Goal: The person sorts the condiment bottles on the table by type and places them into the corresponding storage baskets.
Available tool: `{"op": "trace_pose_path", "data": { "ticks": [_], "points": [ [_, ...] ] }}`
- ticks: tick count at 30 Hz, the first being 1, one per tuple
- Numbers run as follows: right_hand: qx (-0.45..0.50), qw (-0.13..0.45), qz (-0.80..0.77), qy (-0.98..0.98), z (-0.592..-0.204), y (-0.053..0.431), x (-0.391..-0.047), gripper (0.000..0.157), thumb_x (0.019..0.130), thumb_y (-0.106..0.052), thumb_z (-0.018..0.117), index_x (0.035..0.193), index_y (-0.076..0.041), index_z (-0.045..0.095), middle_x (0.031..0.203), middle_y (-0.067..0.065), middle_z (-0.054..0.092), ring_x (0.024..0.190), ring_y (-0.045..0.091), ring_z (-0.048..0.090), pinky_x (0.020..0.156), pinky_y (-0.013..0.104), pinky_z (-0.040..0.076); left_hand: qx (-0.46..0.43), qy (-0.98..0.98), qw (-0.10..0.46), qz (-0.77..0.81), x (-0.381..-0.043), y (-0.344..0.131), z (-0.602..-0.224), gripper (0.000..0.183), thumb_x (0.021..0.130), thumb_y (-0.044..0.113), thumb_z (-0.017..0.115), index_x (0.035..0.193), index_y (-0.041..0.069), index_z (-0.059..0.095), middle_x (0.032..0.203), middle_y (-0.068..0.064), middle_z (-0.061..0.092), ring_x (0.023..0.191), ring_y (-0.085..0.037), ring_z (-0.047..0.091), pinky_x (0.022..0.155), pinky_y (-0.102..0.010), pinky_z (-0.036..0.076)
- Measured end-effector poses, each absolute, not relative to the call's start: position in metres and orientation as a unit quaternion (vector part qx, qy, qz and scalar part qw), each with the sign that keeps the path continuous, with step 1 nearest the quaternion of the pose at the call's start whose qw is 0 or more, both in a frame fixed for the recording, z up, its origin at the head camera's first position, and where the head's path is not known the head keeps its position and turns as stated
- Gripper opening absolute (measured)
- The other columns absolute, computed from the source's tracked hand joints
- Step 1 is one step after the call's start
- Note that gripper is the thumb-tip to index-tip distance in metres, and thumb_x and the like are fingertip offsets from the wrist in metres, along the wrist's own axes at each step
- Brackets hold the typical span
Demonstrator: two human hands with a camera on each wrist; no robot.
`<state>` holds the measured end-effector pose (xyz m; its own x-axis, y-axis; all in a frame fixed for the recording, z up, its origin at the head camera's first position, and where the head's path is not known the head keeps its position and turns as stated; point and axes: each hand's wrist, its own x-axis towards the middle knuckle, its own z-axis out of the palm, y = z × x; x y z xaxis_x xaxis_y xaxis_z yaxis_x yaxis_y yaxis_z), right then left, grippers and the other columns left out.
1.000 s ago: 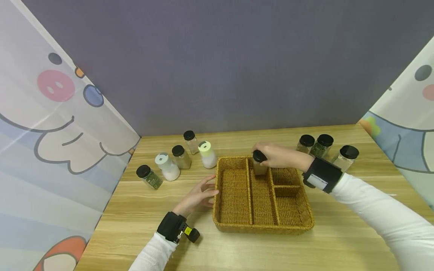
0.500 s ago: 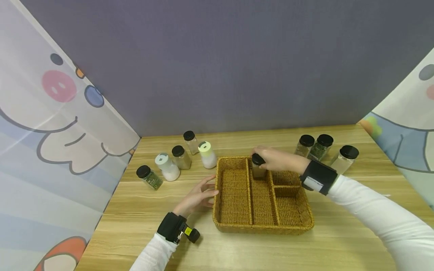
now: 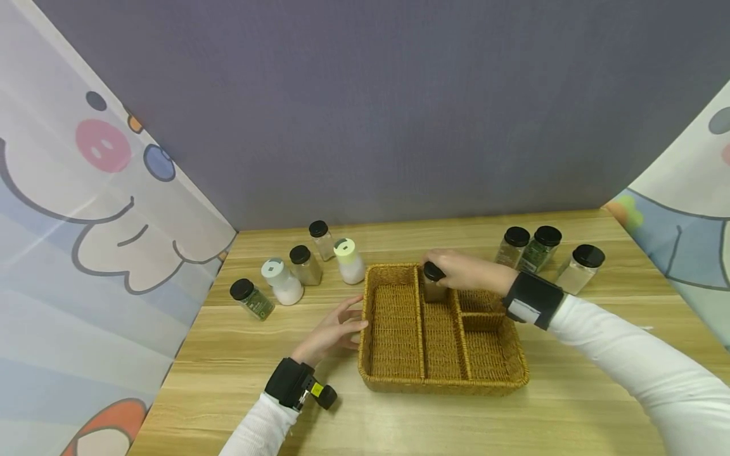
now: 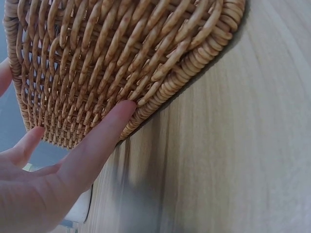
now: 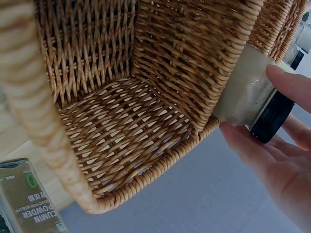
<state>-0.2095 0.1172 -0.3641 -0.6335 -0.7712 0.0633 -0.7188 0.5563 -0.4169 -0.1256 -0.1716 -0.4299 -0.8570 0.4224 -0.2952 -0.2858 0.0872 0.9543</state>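
Observation:
A woven wicker basket [image 3: 447,384] with divided compartments sits on the table. At the far end of its middle compartment stands a spice jar [image 3: 435,292] with a black lid, pale contents showing in the right wrist view. My right hand [image 3: 459,270] grips this jar near its lid [image 5: 272,117], thumb on one side and fingers on the other. On the opposite side, my left hand [image 3: 327,334] rests its outstretched fingers against the basket's left wall [image 4: 92,63]. One fingertip touches the weave low down, near the tabletop.
Left of the basket are a green-herb jar [image 3: 253,299], two white-bottomed shakers [image 3: 283,282] and black-lidded jars [image 3: 306,266]. Behind its right side stand a cumin powder jar [image 5: 34,196], another herb jar [image 3: 540,249] and a pale-filled jar [image 3: 579,270]. A grey wall [image 3: 399,126] rises behind.
My right hand has shifted slightly left and toward me, with the jar settling a little lower in the middle compartment. The left hand and basket have stayed put.

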Motion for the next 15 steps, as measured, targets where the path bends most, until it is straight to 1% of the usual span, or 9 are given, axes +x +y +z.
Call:
{"op": "trace_pose_path", "data": {
  "ticks": [2, 8, 15],
  "points": [
    [-0.424, 0.063, -0.203, 0.880, -0.3653, 0.1171, -0.2099, 0.043, 0.071, 0.005, 0.066, 0.111, 0.009, 0.050, 0.107, 0.021, 0.055, 0.097, 0.033, 0.055, 0.082, 0.037, 0.049, 0.049, 0.691, 0.265, 0.671, -0.1230, -0.1698, -0.4233, 0.068, 0.086, 0.012, 0.056, 0.141, 0.008, 0.016, 0.136, -0.030, 0.024, 0.112, -0.041, 0.043, 0.081, -0.051, 0.046],
    [-0.424, 0.061, -0.192, 0.883, -0.3659, 0.1163, -0.2093, 0.046, 0.071, 0.006, 0.066, 0.114, 0.010, 0.049, 0.110, 0.025, 0.053, 0.098, 0.035, 0.054, 0.083, 0.038, 0.049, 0.045, 0.695, 0.265, 0.667, -0.1225, -0.1701, -0.4229, 0.068, 0.086, 0.013, 0.056, 0.141, 0.009, 0.017, 0.135, -0.030, 0.024, 0.112, -0.040, 0.044, 0.081, -0.050, 0.047],
    [-0.415, 0.061, -0.195, 0.887, -0.3658, 0.1156, -0.2081, 0.046, 0.071, 0.005, 0.067, 0.113, 0.009, 0.050, 0.109, 0.025, 0.053, 0.096, 0.035, 0.055, 0.081, 0.038, 0.050, 0.046, 0.694, 0.266, 0.668, -0.1232, -0.1704, -0.4229, 0.067, 0.086, 0.012, 0.056, 0.141, 0.009, 0.017, 0.136, -0.029, 0.024, 0.112, -0.040, 0.043, 0.081, -0.050, 0.047]
  ]
}}
